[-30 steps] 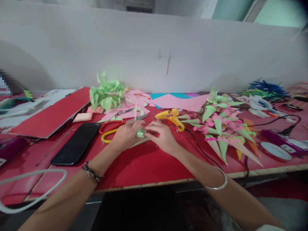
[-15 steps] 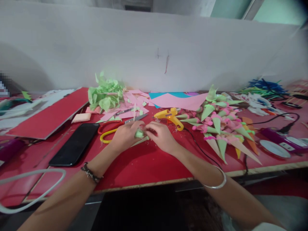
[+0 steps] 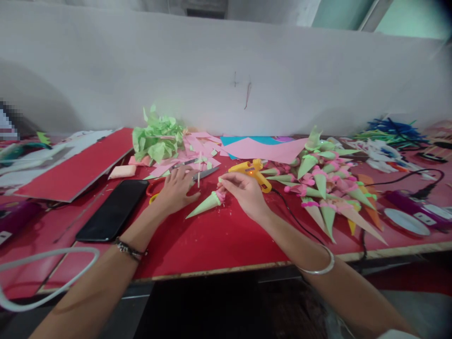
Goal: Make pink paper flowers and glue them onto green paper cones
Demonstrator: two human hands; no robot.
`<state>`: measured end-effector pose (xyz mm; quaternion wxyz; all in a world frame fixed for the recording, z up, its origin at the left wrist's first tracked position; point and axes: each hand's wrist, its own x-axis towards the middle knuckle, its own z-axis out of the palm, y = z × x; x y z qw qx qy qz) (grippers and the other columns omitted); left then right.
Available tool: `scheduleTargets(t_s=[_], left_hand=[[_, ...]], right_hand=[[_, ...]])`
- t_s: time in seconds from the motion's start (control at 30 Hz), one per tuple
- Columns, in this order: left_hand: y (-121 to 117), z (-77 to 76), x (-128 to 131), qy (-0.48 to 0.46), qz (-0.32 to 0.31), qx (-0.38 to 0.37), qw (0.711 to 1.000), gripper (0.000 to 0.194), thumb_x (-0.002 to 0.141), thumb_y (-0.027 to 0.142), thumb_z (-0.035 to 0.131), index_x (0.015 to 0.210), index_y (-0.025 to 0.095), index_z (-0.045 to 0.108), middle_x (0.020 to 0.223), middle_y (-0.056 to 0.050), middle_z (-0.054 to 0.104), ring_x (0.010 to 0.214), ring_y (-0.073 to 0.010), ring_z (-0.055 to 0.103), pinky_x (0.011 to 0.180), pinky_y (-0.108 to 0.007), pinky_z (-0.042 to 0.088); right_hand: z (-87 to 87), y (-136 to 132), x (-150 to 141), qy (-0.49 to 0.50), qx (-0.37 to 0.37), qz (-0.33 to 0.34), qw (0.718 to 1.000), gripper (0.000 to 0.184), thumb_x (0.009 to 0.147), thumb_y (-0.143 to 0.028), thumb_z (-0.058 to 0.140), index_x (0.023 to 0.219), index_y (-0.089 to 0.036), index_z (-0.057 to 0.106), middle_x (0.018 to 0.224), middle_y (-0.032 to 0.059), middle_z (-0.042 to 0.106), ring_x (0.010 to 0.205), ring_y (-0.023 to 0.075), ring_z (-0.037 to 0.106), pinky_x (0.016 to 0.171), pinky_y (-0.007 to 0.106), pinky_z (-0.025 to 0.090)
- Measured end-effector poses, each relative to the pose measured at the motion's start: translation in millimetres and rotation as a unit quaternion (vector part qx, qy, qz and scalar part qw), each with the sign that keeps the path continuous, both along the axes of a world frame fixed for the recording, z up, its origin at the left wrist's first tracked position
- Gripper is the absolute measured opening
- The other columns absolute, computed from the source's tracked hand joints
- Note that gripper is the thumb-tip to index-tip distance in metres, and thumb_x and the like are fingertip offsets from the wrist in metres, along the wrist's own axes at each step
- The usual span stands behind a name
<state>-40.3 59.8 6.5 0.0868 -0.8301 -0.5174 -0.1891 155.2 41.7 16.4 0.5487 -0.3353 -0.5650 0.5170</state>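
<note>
A pale green paper cone [image 3: 204, 206] with a pink ruffled top lies on the red table between my hands, its tip pointing left and toward me. My right hand [image 3: 245, 194] is closed just above the cone's pink end, thumb and forefinger pinched on a small pale green piece [image 3: 221, 180]. My left hand [image 3: 176, 188] is apart from the cone, fingers spread. It hovers over or rests on the scissors [image 3: 152, 189] with red and yellow handles, covering part of them. Near the left fingertips stands a thin pale stick [image 3: 198, 176].
Behind my right hand lies a yellow glue gun [image 3: 263, 179], its cord running right. Many finished cones [image 3: 321, 181] are piled to the right. A black phone [image 3: 112, 209] lies left, with crumpled green paper [image 3: 158, 136] and pink sheets [image 3: 264, 148] at the back.
My left hand has let go of the cone and moved left, fingers opening. The cone now lies uncovered on the table. My right hand has shifted slightly right and up, still pinching.
</note>
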Motion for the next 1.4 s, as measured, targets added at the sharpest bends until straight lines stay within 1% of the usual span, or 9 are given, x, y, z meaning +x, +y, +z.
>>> scheduleTargets(t_s=[0.13,0.3,0.5,0.63,0.73,0.93,1.17,1.3,1.4], left_hand=[[-11.9,6.1,18.4,-0.037,-0.095,-0.013,0.995,0.043,0.083,0.039,0.040,0.121,0.018,0.038,0.120,-0.012,0.043,0.112,-0.0246,0.038,0.092,-0.041,0.032],[-17.7,8.2,30.1,-0.052,-0.170,-0.050,0.983,0.037,0.082,0.041,0.041,0.112,0.019,0.045,0.110,-0.009,0.051,0.104,-0.0220,0.043,0.090,-0.037,0.033],[-19.6,6.3,31.3,0.021,-0.145,-0.027,0.989,0.047,0.075,0.049,0.048,0.109,0.018,0.047,0.108,-0.009,0.053,0.103,-0.0257,0.043,0.089,-0.042,0.029],[-19.4,4.4,32.0,0.058,-0.148,-0.044,0.986,0.041,0.075,0.046,0.050,0.105,0.019,0.049,0.097,-0.007,0.058,0.095,-0.0252,0.050,0.087,-0.043,0.028],[-18.1,3.0,31.5,0.043,-0.127,-0.057,0.989,0.036,0.074,0.039,0.052,0.105,0.020,0.049,0.096,-0.006,0.060,0.092,-0.0241,0.053,0.083,-0.041,0.030],[-14.2,3.6,30.1,-0.083,-0.055,-0.041,0.994,0.043,0.076,0.036,0.050,0.115,0.019,0.042,0.095,-0.006,0.061,0.080,-0.0204,0.057,0.079,-0.038,0.035],[-14.6,5.9,31.4,-0.364,-0.062,-0.116,0.922,0.050,0.079,0.038,0.048,0.123,0.018,0.033,0.073,0.001,0.055,0.056,-0.0093,0.046,0.051,-0.020,0.036],[-17.0,9.1,34.1,-0.457,-0.091,-0.168,0.868,0.045,0.084,0.036,0.040,0.125,0.017,0.032,0.066,0.002,0.051,0.055,-0.0086,0.046,0.051,-0.019,0.037],[-17.9,11.2,35.9,-0.484,-0.081,-0.192,0.850,0.042,0.085,0.036,0.037,0.123,0.018,0.035,0.072,0.000,0.054,0.062,-0.0102,0.051,0.058,-0.022,0.041]], right_hand=[[0.2,-1.1,0.4,0.012,-0.003,0.020,1.000,0.016,0.068,-0.031,0.063,0.068,-0.017,0.055,0.059,-0.0022,0.061,0.051,0.0085,0.058,0.051,0.022,0.047],[-1.8,0.4,1.0,0.022,-0.001,0.028,0.999,0.019,0.066,-0.030,0.065,0.066,-0.018,0.052,0.055,-0.0042,0.060,0.048,0.0074,0.056,0.047,0.020,0.046],[-2.4,1.0,0.4,0.021,-0.016,0.043,0.999,0.018,0.067,-0.029,0.064,0.080,-0.017,0.059,0.066,-0.0013,0.065,0.057,0.0089,0.062,0.054,0.021,0.049],[-1.8,1.0,2.0,0.010,-0.016,0.041,0.999,0.018,0.071,-0.033,0.059,0.072,-0.016,0.061,0.057,-0.0016,0.063,0.048,0.0082,0.059,0.046,0.019,0.048],[-1.2,1.4,2.4,0.018,-0.010,0.025,0.999,0.016,0.070,-0.031,0.061,0.068,-0.016,0.059,0.055,-0.0026,0.062,0.044,0.0069,0.057,0.044,0.019,0.047],[-0.9,2.6,1.7,0.053,-0.028,0.025,0.998,0.019,0.069,-0.030,0.062,0.083,-0.017,0.061,0.070,0.0004,0.066,0.066,0.0107,0.064,0.066,0.025,0.053],[0.2,1.1,2.4,0.025,-0.017,0.029,0.999,0.015,0.069,-0.029,0.063,0.065,-0.016,0.055,0.054,-0.0038,0.061,0.042,0.0056,0.055,0.042,0.016,0.043],[0.1,1.9,1.2,0.043,-0.011,0.025,0.999,0.011,0.065,-0.023,0.066,0.070,-0.016,0.058,0.062,-0.0026,0.064,0.057,0.0074,0.062,0.055,0.017,0.049],[-0.7,2.3,1.7,0.051,-0.027,0.036,0.998,0.013,0.068,-0.027,0.063,0.077,-0.017,0.061,0.072,0.0002,0.067,0.068,0.0099,0.064,0.064,0.021,0.051]])
